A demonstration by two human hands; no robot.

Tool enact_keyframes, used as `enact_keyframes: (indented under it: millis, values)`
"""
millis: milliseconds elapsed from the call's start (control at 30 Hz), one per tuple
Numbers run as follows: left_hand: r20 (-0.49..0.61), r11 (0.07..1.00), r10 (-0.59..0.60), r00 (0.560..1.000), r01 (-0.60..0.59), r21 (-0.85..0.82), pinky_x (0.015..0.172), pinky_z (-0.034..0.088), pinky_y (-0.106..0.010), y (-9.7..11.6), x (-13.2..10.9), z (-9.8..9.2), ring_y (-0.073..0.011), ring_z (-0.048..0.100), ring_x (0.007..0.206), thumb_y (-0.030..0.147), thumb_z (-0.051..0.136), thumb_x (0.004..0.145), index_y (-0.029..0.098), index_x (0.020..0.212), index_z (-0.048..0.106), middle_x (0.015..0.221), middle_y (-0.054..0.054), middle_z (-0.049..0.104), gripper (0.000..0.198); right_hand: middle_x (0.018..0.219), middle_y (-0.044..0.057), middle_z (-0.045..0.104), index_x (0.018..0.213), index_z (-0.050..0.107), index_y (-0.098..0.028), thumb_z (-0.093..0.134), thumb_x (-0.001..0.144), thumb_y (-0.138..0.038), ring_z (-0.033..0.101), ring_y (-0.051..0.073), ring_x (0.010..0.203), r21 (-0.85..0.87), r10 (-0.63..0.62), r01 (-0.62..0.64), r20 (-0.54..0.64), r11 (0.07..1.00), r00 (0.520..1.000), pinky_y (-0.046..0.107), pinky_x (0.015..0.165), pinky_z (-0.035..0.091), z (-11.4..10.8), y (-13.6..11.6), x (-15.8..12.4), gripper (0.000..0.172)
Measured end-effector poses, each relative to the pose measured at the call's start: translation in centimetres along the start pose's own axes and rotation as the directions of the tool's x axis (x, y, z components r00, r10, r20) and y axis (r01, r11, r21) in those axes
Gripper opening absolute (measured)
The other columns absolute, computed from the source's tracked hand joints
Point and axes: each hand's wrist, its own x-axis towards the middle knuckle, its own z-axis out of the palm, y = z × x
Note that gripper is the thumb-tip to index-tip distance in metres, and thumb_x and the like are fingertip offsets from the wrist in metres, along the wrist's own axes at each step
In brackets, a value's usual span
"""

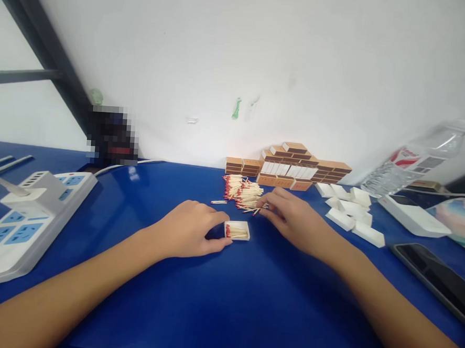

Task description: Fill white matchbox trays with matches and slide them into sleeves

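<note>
A small white matchbox tray (248,230) lies on the blue tabletop, partly filled with red-tipped matches. My left hand (193,229) steadies it from the left, thumb at the near corner and fingers at the far one. Beyond the tray is a heap of loose matches (244,191), and a few stray matches (218,202) lie to its left. My right hand (287,216) is at the heap's right edge, its fingers pinched on matches there; how many they hold is hidden.
Stacked matchboxes (292,159) stand against the wall. Empty white trays (349,205) lie scattered at the right, near a tilted-looking plastic bottle (418,156), a white device (415,215) and a phone (439,276). A power strip (32,230) occupies the left side.
</note>
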Motion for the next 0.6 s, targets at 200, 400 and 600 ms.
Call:
enact_keyframes:
  millis: [200,400,600]
  values:
    - [-0.008,1.000,0.018,1.000,-0.018,0.001,0.062,0.039,-0.030,0.1,0.0,0.0,-0.0210,0.071,0.076,0.048,0.058,0.097,0.024,0.110,0.071,0.085,-0.001,0.075,0.030,0.093,0.004,0.057,0.092,0.059,-0.022,0.053,0.101,-0.023,0.056,0.018,0.076,-0.022,0.058,-0.056,0.097,0.998,0.994,0.031,0.070,0.043,0.3,1.4,-0.1,0.011]
    - [-0.014,1.000,0.015,1.000,-0.015,0.018,0.062,0.038,-0.030,0.0,-0.1,-0.1,-0.0218,0.072,0.078,0.048,0.058,0.097,0.024,0.110,0.071,0.086,-0.001,0.075,0.030,0.091,0.004,0.058,0.092,0.057,-0.022,0.053,0.102,-0.026,0.054,0.017,0.075,0.044,0.039,-0.042,0.059,0.998,0.997,0.029,0.067,0.042,0.7,-0.2,0.1,0.012]
    - [-0.023,0.999,0.027,0.999,-0.026,0.042,0.061,0.037,-0.031,0.0,-0.1,0.0,-0.0213,0.071,0.076,0.047,0.058,0.097,0.023,0.108,0.071,0.085,-0.001,0.075,0.030,0.094,0.004,0.059,0.095,0.057,-0.022,0.057,0.101,-0.026,0.054,0.018,0.076,0.027,0.034,-0.035,0.041,0.999,0.999,0.030,0.067,0.041,1.6,-0.2,0.1,0.007]
